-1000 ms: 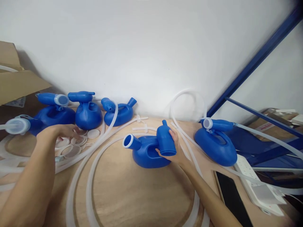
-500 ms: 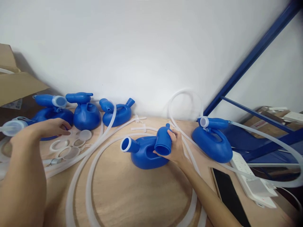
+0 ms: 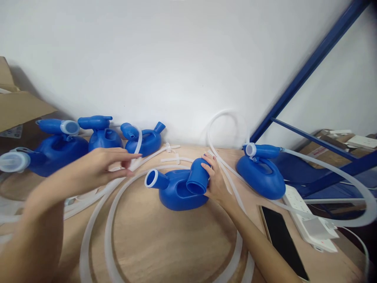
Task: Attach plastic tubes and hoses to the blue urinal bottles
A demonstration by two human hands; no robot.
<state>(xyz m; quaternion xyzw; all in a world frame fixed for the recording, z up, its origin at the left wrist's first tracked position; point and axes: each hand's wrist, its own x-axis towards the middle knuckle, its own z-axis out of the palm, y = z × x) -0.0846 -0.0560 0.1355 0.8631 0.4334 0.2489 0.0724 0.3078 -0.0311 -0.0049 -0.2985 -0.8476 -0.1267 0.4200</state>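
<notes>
In the middle of the table a blue plastic urinal bottle rests upright, its white-rimmed spout tilted up to the left. My right hand is closed around a blue cup-shaped funnel at the bottle's handle; its wide mouth faces down toward me. Whether the funnel is joined to the bottle I cannot tell. My left hand hangs in the air to the left, thumb and fingers apart, with nothing visible between them. Beneath it lie clear tubes and partly hidden clear plastic parts.
Several similar blue bottles stand along the wall at left, and another bottle at right with a tube attached. A phone, a white power strip, a cardboard box and a blue metal frame surround the work area.
My left hand has moved right, away from the clear rings and caps, toward the middle bottle. My right hand keeps its hold on the funnel, fingers shifted slightly. The view has turned slightly.
</notes>
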